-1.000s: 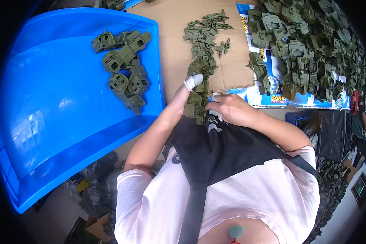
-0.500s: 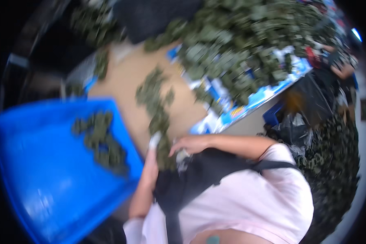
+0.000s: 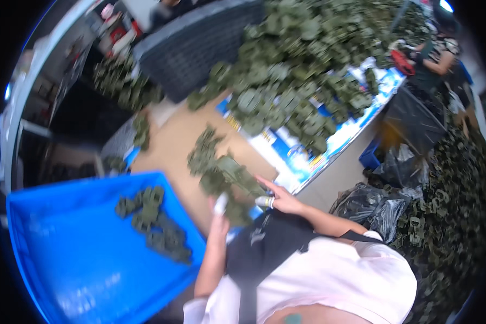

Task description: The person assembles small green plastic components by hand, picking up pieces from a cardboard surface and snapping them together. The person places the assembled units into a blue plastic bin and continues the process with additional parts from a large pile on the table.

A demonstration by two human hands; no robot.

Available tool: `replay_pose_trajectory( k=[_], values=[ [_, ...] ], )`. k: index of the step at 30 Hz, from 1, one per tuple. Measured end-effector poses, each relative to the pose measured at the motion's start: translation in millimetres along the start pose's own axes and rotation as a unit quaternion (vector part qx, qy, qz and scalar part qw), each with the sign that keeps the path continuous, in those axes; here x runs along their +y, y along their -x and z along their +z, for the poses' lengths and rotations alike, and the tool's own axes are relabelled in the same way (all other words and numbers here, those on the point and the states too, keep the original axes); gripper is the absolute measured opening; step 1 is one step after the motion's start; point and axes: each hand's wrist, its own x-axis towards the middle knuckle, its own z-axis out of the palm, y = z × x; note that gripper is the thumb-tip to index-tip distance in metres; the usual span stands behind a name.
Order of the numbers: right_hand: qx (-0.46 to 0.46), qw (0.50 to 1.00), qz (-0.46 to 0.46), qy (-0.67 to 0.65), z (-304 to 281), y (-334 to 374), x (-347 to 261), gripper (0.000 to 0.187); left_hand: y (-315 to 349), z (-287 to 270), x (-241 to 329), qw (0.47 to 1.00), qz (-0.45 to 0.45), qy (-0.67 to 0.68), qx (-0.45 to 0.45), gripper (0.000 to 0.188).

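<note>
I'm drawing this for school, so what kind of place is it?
Probably a workshop or small factory: olive-green molded parts lie in great heaps, some sit in a blue plastic tub, and another person is in the background.

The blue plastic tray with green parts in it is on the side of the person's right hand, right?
No: the head view shows the blue plastic tray on the side of the left hand. Green parts do lie in it.
</note>
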Motion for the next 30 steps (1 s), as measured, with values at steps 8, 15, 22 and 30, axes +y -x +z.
replay_pose_trajectory(
  k=[8,15,22,30],
  values=[
    [-0.033,0.982,-0.085,0.167,29.8,6.5,-12.7,0.081,12.3,39.7,8.1,0.988,0.132,-0.084,0.001,0.083],
    [-0.042,0.955,-0.118,0.269,32.1,-1.9,-11.4,0.085,11.0,37.8,5.7,0.986,0.144,-0.081,0.034,0.074],
    [-0.097,0.974,-0.095,0.184,30.9,-4.5,-21.4,0.083,28.8,63.1,21.8,0.964,0.205,-0.134,0.103,0.078],
    [-0.142,0.904,0.165,-0.369,20.3,-11.7,-2.9,0.071,31.5,51.9,18.9,0.981,0.181,-0.017,0.067,0.071]
  ],
)
